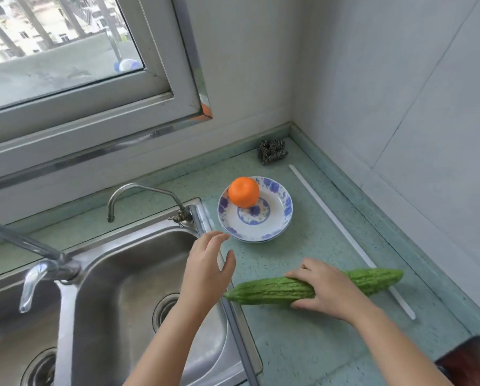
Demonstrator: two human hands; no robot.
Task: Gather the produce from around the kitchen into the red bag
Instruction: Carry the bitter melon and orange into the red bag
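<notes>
A long green bitter gourd (269, 291) lies across the green counter, its left tip over the sink's edge. My right hand (325, 288) is wrapped over its middle, fingers on top and thumb underneath. An orange (243, 192) sits on the far left part of a white plate with blue flowers (277, 221). My left hand (208, 266) hovers with fingers apart between the sink's rim and the plate, its fingertips close to the plate's near edge and holding nothing. A bit of red (461, 363) shows at the bottom right corner; I cannot tell what it is.
A steel double sink (127, 288) fills the left, with a curved tap (141, 196) behind and a second faucet (38, 271) near left. A steel scourer (270, 150) sits in the back corner. A white strip (344, 232) lies along the counter's right side. Walls close off back and right.
</notes>
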